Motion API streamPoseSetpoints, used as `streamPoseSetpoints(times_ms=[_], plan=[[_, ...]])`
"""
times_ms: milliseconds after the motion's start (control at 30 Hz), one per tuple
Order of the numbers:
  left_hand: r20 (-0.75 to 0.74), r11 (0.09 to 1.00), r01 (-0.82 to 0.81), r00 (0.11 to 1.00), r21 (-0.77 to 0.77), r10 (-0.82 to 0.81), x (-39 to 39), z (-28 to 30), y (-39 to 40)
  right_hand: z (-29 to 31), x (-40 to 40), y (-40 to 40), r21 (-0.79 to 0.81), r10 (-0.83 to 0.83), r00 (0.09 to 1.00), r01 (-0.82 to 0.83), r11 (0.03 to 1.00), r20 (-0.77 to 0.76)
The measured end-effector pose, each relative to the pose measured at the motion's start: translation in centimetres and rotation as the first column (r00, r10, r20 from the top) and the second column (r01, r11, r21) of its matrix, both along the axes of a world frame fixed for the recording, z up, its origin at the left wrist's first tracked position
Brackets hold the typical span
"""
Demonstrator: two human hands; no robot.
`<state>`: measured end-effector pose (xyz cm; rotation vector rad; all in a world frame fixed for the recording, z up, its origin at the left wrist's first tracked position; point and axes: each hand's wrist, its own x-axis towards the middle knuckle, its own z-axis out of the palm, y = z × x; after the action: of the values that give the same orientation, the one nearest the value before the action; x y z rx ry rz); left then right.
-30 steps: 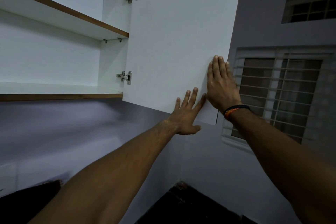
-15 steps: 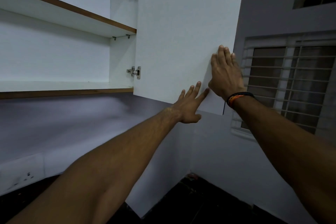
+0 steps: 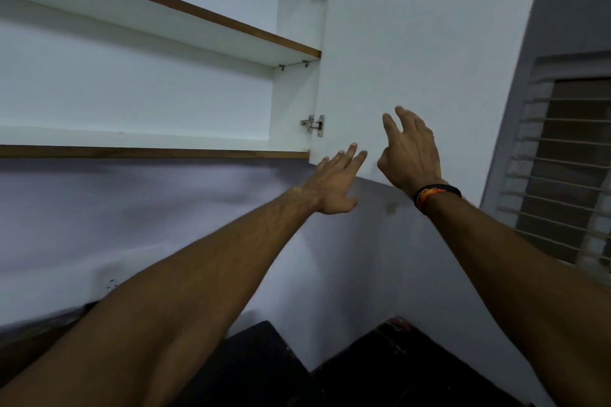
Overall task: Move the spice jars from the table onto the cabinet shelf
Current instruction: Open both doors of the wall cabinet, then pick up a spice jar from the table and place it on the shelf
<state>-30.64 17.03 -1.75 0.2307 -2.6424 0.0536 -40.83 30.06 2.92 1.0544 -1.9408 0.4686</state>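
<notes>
The white wall cabinet stands open, its door (image 3: 420,43) swung out to the right. The lower shelf (image 3: 132,139) and the upper shelf (image 3: 185,26) both look bare. My left hand (image 3: 334,185) reaches up with straight fingers at the door's bottom inner corner. My right hand (image 3: 410,152) is raised in front of the door's inner face, fingers spread and loosely bent, holding nothing. Whether either hand touches the door I cannot tell. No spice jars are in view.
Two metal hinges (image 3: 314,125) join the door to the cabinet side. A barred window (image 3: 568,175) sits at the right. A dark counter (image 3: 396,373) lies below in the wall corner. A wall socket (image 3: 112,284) is at lower left.
The door has swung further open to the right. My right hand has come off its outer edge and moved left, in front of the inner face. The view has shifted left.
</notes>
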Motion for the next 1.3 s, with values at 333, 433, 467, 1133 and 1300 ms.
streamPoseSetpoints(times_ms=[333, 433, 467, 1133, 1300], plan=[[-0.006, 0.961, -0.269, 0.963, -0.064, 0.269, 11.9, -1.8, -7.0, -4.0, 6.6, -8.9, -0.018, 0.283, 0.955, -0.283, 0.959, 0.091], [-0.024, 0.944, -0.320, 0.947, -0.080, 0.320, 16.3, -2.8, -8.9, -5.6, 9.2, -11.8, 0.003, 0.366, 0.920, -0.370, 0.929, 0.140], [-0.031, 0.934, -0.347, 0.938, -0.081, 0.345, 18.0, -3.3, -9.5, -6.2, 10.3, -12.8, 0.010, 0.397, 0.905, -0.403, 0.915, 0.152], [0.189, 0.612, -0.783, 0.621, 0.111, 0.760, 42.2, -16.5, -10.4, -21.4, 31.4, -21.3, 0.204, 0.695, 0.578, -0.811, 0.549, 0.428], [0.258, 0.521, -0.825, 0.564, 0.219, 0.785, 43.6, -20.7, -9.2, -26.4, 33.9, -21.5, 0.240, 0.672, 0.519, -0.850, 0.469, 0.527]])
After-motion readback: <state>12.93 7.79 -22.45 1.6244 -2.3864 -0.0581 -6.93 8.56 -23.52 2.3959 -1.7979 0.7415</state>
